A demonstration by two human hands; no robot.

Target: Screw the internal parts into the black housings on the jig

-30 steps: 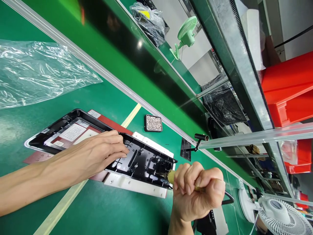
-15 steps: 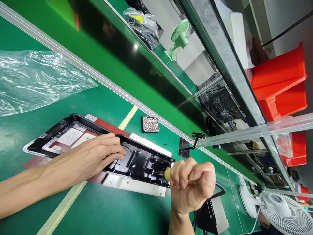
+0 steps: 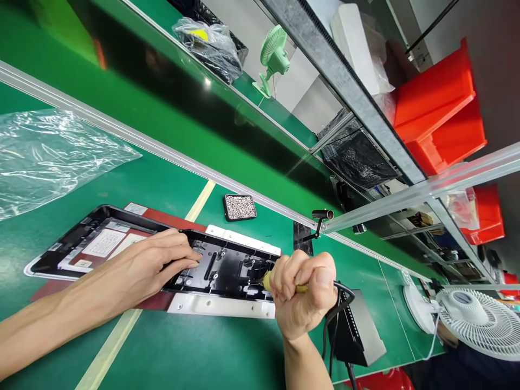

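Note:
A long black plastic housing [image 3: 233, 269] lies at a slant on a reddish-brown board [image 3: 162, 216] with white blocks along its sides. Across its middle rests my left hand [image 3: 158, 262], fingers bent together and tips pressed down inside the housing. My right hand [image 3: 304, 292] is wrapped in a fist round a corded tool with a yellow handle [image 3: 267, 280]. The tool's thin metal tip points into the right end of the housing; what it touches there is too small to make out. A black cable [image 3: 345, 290] runs from behind the fist.
A small black tray [image 3: 240, 207] of tiny silvery pieces sits behind the housing. Clear plastic sheeting [image 3: 52, 157] covers the left. To the right stand a black box [image 3: 361, 330] and a white fan [image 3: 479, 322]. A metal rail [image 3: 162, 157] borders the green bench; red bins [image 3: 439, 108] hang above.
The view has shifted, so the bench items sit somewhat further left and more of the black box shows. Both hands keep their grip, the tool still in the housing's right end.

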